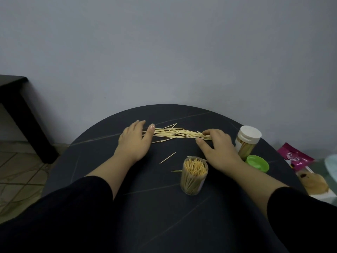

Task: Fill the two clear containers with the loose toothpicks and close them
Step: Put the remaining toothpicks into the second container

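A long heap of loose toothpicks [175, 133] lies across the far part of the round dark table [145, 207]. My left hand [134, 141] lies flat at the heap's left end, fingers straight and thumb touching the sticks. My right hand [216, 145] rests at the right end, its fingers curled over the toothpicks there. An open clear container [193, 175], full of toothpicks, stands near the front of my right hand. A second clear container [247, 140] with a white lid stands at the right. A green lid [257, 163] lies beside it.
A few stray toothpicks [167, 157] lie between the heap and the open container. A pink packet [295, 157] and a box [313, 183] sit off the table's right edge. A dark bench [21, 114] stands at the left by the wall.
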